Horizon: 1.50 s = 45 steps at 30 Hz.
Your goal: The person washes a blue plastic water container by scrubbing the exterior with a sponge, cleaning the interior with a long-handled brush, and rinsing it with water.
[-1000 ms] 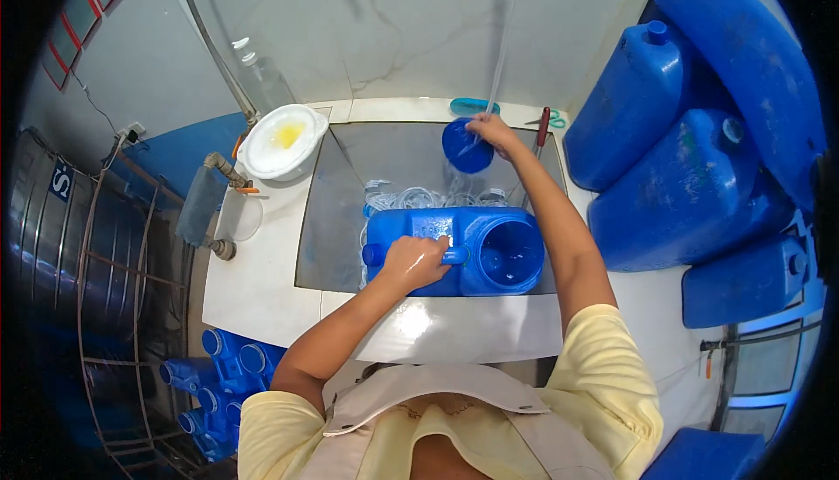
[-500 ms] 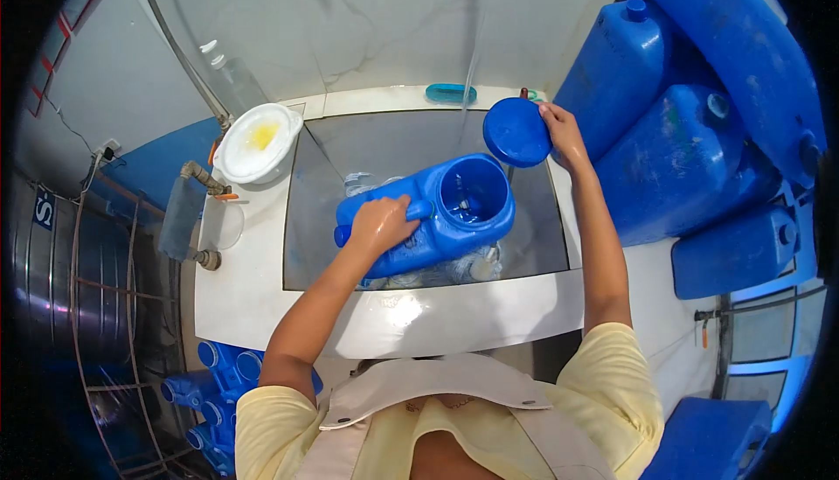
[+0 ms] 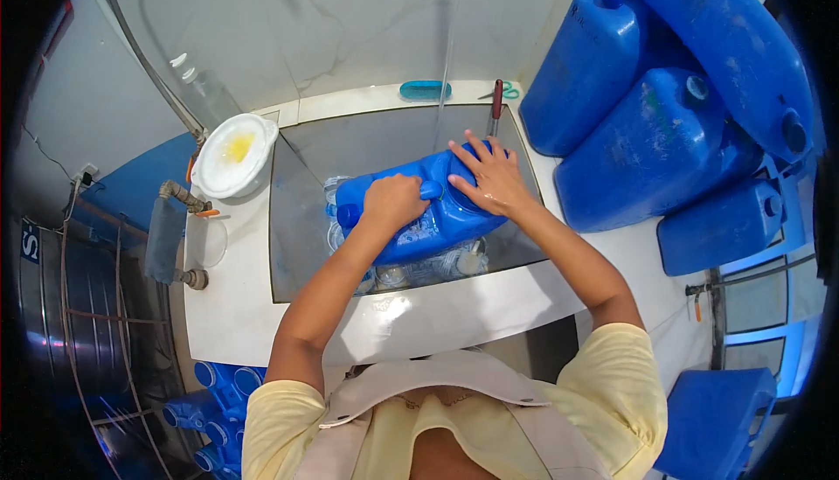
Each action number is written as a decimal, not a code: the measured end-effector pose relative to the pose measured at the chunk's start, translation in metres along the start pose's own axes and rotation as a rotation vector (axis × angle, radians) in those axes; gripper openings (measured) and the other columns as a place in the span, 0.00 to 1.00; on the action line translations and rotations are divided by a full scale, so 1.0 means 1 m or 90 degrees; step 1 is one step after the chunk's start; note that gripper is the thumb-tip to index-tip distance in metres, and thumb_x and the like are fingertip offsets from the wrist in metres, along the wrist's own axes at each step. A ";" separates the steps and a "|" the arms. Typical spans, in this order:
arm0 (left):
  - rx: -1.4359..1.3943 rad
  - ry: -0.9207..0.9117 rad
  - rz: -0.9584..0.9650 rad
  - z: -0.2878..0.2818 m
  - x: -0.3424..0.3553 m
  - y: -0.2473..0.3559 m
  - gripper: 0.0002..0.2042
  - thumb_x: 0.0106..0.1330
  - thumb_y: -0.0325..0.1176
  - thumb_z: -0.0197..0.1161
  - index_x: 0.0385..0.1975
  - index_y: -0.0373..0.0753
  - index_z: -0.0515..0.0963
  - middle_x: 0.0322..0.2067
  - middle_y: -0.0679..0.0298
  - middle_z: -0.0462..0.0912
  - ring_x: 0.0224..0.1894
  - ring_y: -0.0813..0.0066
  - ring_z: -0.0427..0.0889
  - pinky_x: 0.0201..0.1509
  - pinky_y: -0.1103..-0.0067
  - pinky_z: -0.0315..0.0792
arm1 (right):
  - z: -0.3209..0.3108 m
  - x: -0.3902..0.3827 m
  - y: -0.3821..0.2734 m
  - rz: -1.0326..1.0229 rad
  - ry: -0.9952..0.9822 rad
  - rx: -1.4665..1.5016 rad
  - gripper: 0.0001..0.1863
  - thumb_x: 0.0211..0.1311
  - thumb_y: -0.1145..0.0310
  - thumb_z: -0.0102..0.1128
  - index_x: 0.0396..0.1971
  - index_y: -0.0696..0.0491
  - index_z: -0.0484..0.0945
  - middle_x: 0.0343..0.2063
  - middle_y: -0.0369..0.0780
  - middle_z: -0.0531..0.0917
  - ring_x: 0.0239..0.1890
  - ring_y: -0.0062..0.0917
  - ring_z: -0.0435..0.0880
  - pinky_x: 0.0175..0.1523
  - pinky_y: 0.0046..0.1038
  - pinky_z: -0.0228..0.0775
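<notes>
A blue plastic water jug (image 3: 430, 233) lies on its side over the sink, its wide mouth end to the right. My left hand (image 3: 395, 203) is closed around the jug's handle. On the mouth end sits a round blue lid (image 3: 460, 168), partly covered by my right hand (image 3: 494, 181). That hand is open, fingers spread and palm against the lid. A small blue cap (image 3: 348, 215) shows at the jug's left end. Under the jug, several clear plastic bottles (image 3: 393, 277) lie in the sink (image 3: 301, 174), partly hidden.
On the left ledge is a white tub (image 3: 260, 165) with foam, behind it a pump bottle (image 3: 210, 95). A teal brush (image 3: 426, 90), a red-handled tool (image 3: 497, 102) and green scissors (image 3: 505, 90) lie along the back edge. Large blue containers (image 3: 647, 148) crowd the right.
My right hand has brought the blue lid from above right onto the jug's mouth, and its fingers have spread over it. My left hand still grips the handle.
</notes>
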State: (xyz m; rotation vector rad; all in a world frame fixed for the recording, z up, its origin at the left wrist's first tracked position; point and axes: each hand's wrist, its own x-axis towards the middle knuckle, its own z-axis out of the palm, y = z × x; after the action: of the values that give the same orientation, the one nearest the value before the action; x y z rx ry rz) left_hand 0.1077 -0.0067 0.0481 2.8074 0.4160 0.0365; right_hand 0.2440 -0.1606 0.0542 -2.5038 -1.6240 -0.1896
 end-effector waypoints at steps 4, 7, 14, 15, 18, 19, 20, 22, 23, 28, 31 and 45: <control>0.007 0.002 0.011 0.009 0.001 0.000 0.15 0.48 0.43 0.62 0.29 0.38 0.80 0.27 0.51 0.81 0.30 0.55 0.81 0.36 0.64 0.75 | 0.005 -0.011 0.001 0.015 0.023 -0.030 0.37 0.48 0.38 0.50 0.60 0.37 0.62 0.62 0.43 0.59 0.58 0.54 0.59 0.54 0.55 0.53; 0.026 -0.030 0.077 0.005 0.006 -0.012 0.15 0.47 0.43 0.61 0.27 0.39 0.80 0.25 0.51 0.81 0.29 0.54 0.80 0.35 0.64 0.75 | -0.006 -0.015 0.008 -0.099 -0.020 -0.006 0.40 0.41 0.40 0.56 0.59 0.37 0.63 0.62 0.43 0.59 0.57 0.56 0.59 0.55 0.54 0.53; 0.088 -0.097 0.237 -0.019 0.028 -0.043 0.13 0.43 0.45 0.62 0.21 0.42 0.78 0.20 0.54 0.79 0.26 0.54 0.79 0.31 0.64 0.73 | -0.026 -0.008 0.004 -0.474 -0.138 0.074 0.41 0.34 0.47 0.63 0.57 0.36 0.66 0.61 0.42 0.61 0.57 0.53 0.59 0.56 0.54 0.50; 0.086 -0.093 0.251 -0.017 0.030 -0.046 0.13 0.42 0.45 0.62 0.21 0.42 0.78 0.20 0.54 0.79 0.25 0.54 0.79 0.30 0.64 0.73 | -0.027 -0.006 0.003 -0.497 -0.147 0.083 0.41 0.34 0.48 0.63 0.57 0.36 0.66 0.60 0.41 0.61 0.57 0.53 0.59 0.56 0.54 0.50; 0.098 -0.093 0.271 -0.016 0.034 -0.059 0.13 0.42 0.45 0.62 0.20 0.42 0.77 0.19 0.54 0.78 0.24 0.54 0.78 0.28 0.64 0.72 | -0.027 0.002 -0.004 -0.544 -0.143 0.097 0.40 0.34 0.49 0.63 0.56 0.37 0.67 0.60 0.40 0.63 0.57 0.52 0.59 0.55 0.55 0.52; 0.107 -0.097 0.278 -0.017 0.035 -0.064 0.13 0.41 0.45 0.62 0.20 0.42 0.77 0.18 0.55 0.78 0.24 0.54 0.78 0.28 0.64 0.72 | -0.026 0.003 -0.010 -0.563 -0.152 0.096 0.40 0.34 0.49 0.63 0.56 0.37 0.67 0.60 0.40 0.63 0.57 0.51 0.59 0.54 0.55 0.52; 0.100 -0.085 0.306 -0.017 0.034 -0.068 0.12 0.41 0.44 0.62 0.19 0.42 0.77 0.17 0.55 0.78 0.23 0.54 0.78 0.27 0.64 0.71 | -0.025 0.003 -0.017 -0.581 -0.161 0.094 0.40 0.33 0.49 0.63 0.56 0.37 0.67 0.59 0.39 0.64 0.57 0.51 0.59 0.54 0.54 0.53; 0.101 -0.091 0.314 -0.019 0.036 -0.071 0.12 0.40 0.44 0.62 0.18 0.42 0.77 0.17 0.55 0.78 0.23 0.54 0.78 0.27 0.64 0.71 | -0.026 0.004 -0.026 -0.604 -0.163 0.079 0.39 0.33 0.48 0.63 0.55 0.36 0.68 0.60 0.38 0.64 0.57 0.49 0.60 0.53 0.54 0.54; 0.101 -0.095 0.319 -0.020 0.036 -0.073 0.12 0.40 0.43 0.61 0.18 0.42 0.77 0.17 0.55 0.78 0.23 0.54 0.78 0.26 0.64 0.71 | -0.028 0.008 -0.028 -0.599 -0.164 0.089 0.39 0.33 0.48 0.63 0.55 0.36 0.68 0.60 0.38 0.64 0.57 0.49 0.60 0.53 0.54 0.54; 0.115 -0.106 0.265 -0.011 0.017 -0.073 0.11 0.39 0.43 0.61 0.17 0.42 0.78 0.17 0.55 0.78 0.23 0.55 0.78 0.26 0.65 0.71 | -0.020 -0.004 -0.039 -0.549 -0.168 0.106 0.40 0.30 0.48 0.63 0.54 0.36 0.69 0.61 0.37 0.63 0.58 0.49 0.59 0.54 0.53 0.54; 0.121 -0.093 0.269 -0.009 0.007 -0.071 0.11 0.38 0.43 0.60 0.18 0.42 0.78 0.18 0.55 0.78 0.23 0.55 0.79 0.26 0.65 0.72 | -0.024 -0.010 -0.040 -0.536 -0.187 0.078 0.41 0.30 0.49 0.63 0.55 0.35 0.68 0.62 0.36 0.61 0.59 0.49 0.58 0.55 0.53 0.53; 0.021 -0.057 0.040 -0.009 0.025 -0.025 0.12 0.45 0.38 0.60 0.25 0.38 0.81 0.29 0.50 0.81 0.33 0.54 0.81 0.39 0.65 0.75 | -0.001 0.012 -0.001 0.051 -0.071 0.056 0.44 0.34 0.41 0.61 0.59 0.32 0.62 0.60 0.55 0.55 0.59 0.57 0.54 0.60 0.54 0.47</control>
State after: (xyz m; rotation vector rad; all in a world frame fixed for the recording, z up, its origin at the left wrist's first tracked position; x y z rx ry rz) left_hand 0.1241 0.0260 0.0484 2.8403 0.3090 -0.0830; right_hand 0.2476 -0.1499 0.0579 -2.5476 -1.5321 0.0297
